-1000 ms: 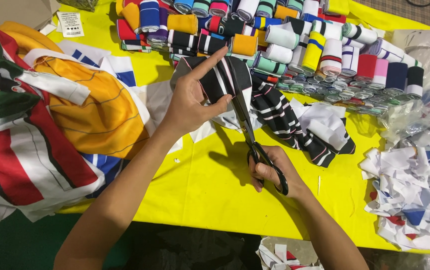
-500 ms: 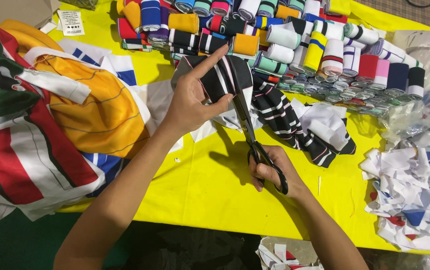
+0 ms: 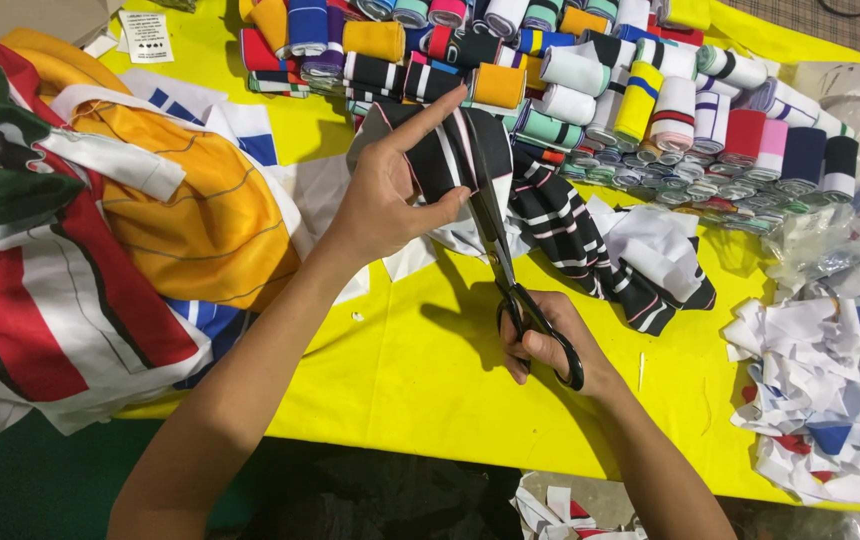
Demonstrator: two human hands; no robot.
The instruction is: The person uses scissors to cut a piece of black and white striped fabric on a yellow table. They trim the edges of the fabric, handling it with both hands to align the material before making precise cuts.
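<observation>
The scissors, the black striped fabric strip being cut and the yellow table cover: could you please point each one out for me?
scissors (image 3: 495, 235): head view, on the blades just above the pivot.
black striped fabric strip (image 3: 437, 160): head view, on the part held up.
yellow table cover (image 3: 430, 400): head view, on a bare patch between the forearms.

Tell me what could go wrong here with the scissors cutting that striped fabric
The left hand pinches the black striped fabric right beside the blades of the scissors worked by the right hand; its thumb sits close to the cutting line and could get nicked. The striped strip trailing just right of the blades might get snipped by accident. The fabric is held up off the yellow table, so it may twist and the cut wander.
</observation>
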